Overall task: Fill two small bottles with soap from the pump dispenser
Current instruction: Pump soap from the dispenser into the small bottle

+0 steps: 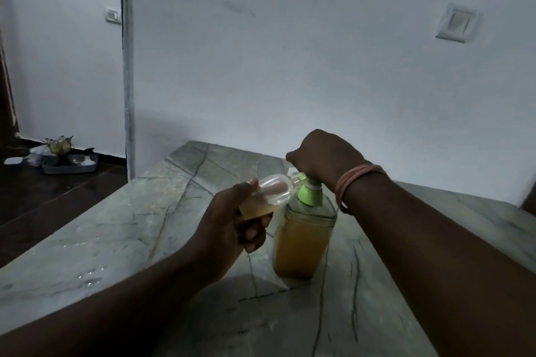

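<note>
The small clear bottle (268,197) is pinched in the curled fingers of the left hand (232,220), tilted almost flat, its mouth brought up to the pump spout (293,175). The right hand (322,158) is closed down over the pump head. Mouth and spout are best kept touching, and the press kept slow, so no amber soap is strung onto the veined stone counter (203,284). Soap is seen pooled low in the thin-walled bottle. The squarish, green-collared dispenser (303,236) stands nearly full. No second bottle is seen.
</note>
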A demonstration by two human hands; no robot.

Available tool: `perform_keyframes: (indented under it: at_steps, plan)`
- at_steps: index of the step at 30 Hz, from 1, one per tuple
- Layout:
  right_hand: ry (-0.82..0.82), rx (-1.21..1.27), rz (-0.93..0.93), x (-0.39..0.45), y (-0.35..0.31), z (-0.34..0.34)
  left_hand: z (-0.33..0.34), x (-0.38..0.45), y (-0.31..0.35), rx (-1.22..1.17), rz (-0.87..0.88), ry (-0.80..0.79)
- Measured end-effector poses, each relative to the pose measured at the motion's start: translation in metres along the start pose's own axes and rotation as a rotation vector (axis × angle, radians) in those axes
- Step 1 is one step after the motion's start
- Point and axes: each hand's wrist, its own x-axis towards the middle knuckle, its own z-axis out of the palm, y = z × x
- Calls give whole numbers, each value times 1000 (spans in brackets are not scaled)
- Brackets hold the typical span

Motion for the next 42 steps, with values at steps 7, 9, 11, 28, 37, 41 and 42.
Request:
perform_keyframes:
  at_steps: [7,9,11,28,37,41,42]
  plan:
    - [46,125,2,0,7,5,-2,4,0,15,8,-18]
    - [10,150,16,-2,10,7,-2,4,-1,-10,1,-11]
    - [-9,127,12,-2,9,5,-2,3,-1,-18,-8,-13]
    - [8,24,-18,-2,1,-1,-3,1,1,-66,-39,-17]
    - [26,118,20,-3,6,6,-1,1,2,-85,-52,2]
    - [8,46,11,-3,2,0,2,0,2,-76,-59,23]
    - [18,11,-8,-2,1,-1,2,-1,2,-77,-63,21]
